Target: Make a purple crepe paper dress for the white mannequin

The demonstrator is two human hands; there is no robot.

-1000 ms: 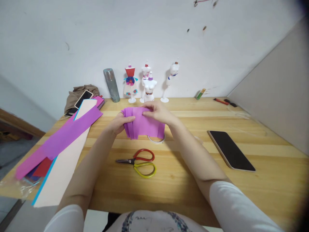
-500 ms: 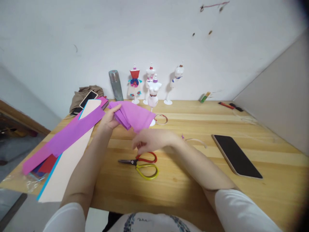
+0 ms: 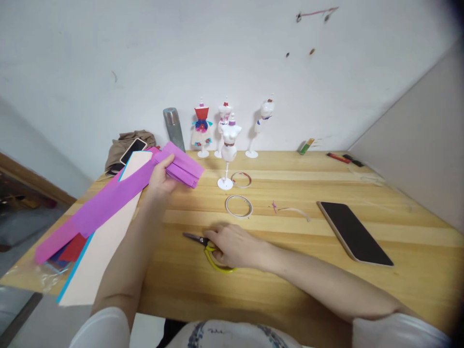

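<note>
So I'm watching through the head cam, and the two hands are working apart from each other. The left hand (image 3: pixel 162 178) is clamping a folded bundle of purple fabric (image 3: pixel 183 166), thumb lying on top, and it's holding that up toward the worktop's (image 3: pixel 275 290) far left corner. The right hand (image 3: pixel 232 245) is resting over the handles of the scissors (image 3: pixel 204 241), around the middle of the near half. Its fingers are curling, but they're hiding one loop, so I can't tell if they're really gripping. The blades are pointing at the left edge.

Just beyond that hand a white ring (image 3: pixel 227 207) is lying flat, and a second ring (image 3: pixel 250 181) is sitting farther back, right by the base of a bare white dress form (image 3: pixel 229 145). Along the left edge, a long purple strip (image 3: pixel 97 208) is lying across a cream sheet (image 3: pixel 97 261). A big dark-screened device (image 3: pixel 353 233) is lying toward the right edge. At the far edge, a grey bottle (image 3: pixel 173 129) is standing by a dress form in a red top (image 3: pixel 201 128).
</note>
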